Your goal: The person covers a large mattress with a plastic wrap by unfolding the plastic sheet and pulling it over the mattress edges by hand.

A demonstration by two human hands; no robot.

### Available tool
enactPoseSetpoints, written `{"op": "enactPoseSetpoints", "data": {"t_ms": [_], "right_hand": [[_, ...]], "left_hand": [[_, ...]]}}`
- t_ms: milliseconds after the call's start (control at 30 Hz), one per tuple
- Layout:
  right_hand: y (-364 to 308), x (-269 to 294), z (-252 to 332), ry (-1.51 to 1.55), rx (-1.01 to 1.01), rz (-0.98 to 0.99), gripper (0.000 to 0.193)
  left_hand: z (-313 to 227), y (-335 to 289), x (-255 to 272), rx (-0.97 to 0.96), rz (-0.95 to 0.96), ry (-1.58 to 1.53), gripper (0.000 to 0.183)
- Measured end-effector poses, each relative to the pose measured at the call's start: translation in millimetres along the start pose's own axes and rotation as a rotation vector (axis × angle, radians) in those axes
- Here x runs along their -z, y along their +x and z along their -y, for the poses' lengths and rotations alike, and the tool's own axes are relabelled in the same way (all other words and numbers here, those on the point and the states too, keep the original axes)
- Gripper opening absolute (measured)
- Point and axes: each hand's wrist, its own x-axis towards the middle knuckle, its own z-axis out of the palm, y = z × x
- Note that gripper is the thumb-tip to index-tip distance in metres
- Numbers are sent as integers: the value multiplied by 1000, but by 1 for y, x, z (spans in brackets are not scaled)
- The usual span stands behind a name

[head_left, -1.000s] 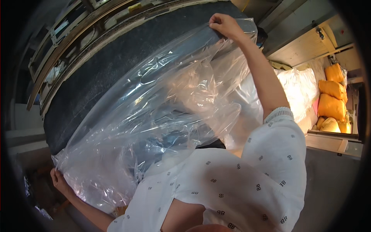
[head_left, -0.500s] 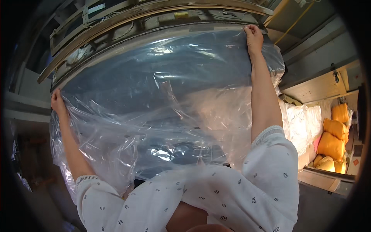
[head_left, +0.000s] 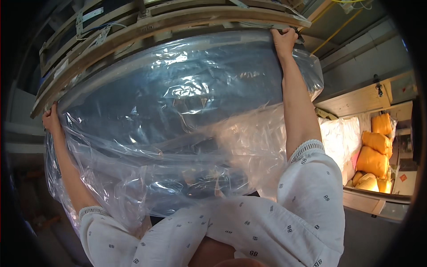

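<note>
A large clear plastic sheet [head_left: 133,111] stretches wrinkled and shiny over a broad dark surface in front of me, its loose folds hanging toward my body. At the far left corner, my left hand [head_left: 51,120] is closed on the sheet's edge, right beside a long wooden rail [head_left: 147,30]. My right hand [head_left: 285,42] reaches to the far right corner, its fingers bent around the sheet's edge close to the rail's end. Both arms are spread wide and stretched forward. The fingertips of both hands are partly hidden.
Behind the rail lies a slatted wooden frame [head_left: 62,50] with metal brackets and thin wires. To the right, several orange bundles [head_left: 372,161] sit beside brightly lit plastic-covered material [head_left: 340,138]. A yellow cord [head_left: 336,33] runs at the upper right.
Both hands have shifted a little left, still at the sheet's far corners. The wooden rail now appears closer to the sheet's far edge, covering the gap behind it. Folds and reflections have changed.
</note>
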Motion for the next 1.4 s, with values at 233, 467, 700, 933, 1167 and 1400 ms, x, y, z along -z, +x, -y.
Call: {"op": "enactPoseSetpoints", "data": {"t_ms": [233,467,700,933,1167,1400], "right_hand": [[16,-5,-17,207,-115,-70,38],[17,-7,-17,179,-29,-123,36],[-33,19,45,375,195,-185,21],[-123,89,87,813,-410,519,37],[-182,151,102,361,-4,597,48],[-198,154,87,225,342,666,33]], "left_hand": [[36,13,5,181,172,-687,27],[66,34,7,132,200,-589,33],[39,25,88,-165,328,-243,46],[68,7,290,-1,94,-601,39],[83,-113,374,103,-137,-496,41],[166,-174,378,323,-6,-490,31]]}}
